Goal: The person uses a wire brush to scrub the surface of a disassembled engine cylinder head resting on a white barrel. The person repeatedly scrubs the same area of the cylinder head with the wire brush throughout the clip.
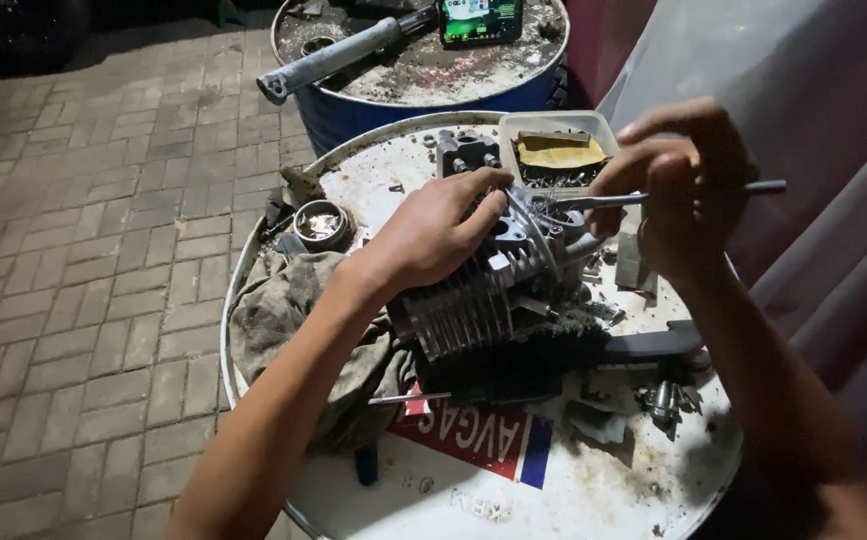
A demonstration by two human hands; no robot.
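Nearest, the white drum-lid counter (pixel 453 495) carries a crumpled grey rag (pixel 283 310). The left hand (pixel 433 235) wraps over the grey finned metal engine cylinder (pixel 483 300) at its centre: probably heavy, rigid, oily, best gripped across the fins. The right hand (pixel 678 180) pinches a thin metal tool (pixel 653 197).

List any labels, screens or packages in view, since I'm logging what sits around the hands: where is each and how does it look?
Printed label: on the white drum top, below the finned engine part, a red and blue slanted panel with white lettering.
Lit screen: on the far blue drum, rectangular, dark frame, green glow.
Plastic tub: drum's far edge, off-white, rectangular, holding small parts and a yellow piece.
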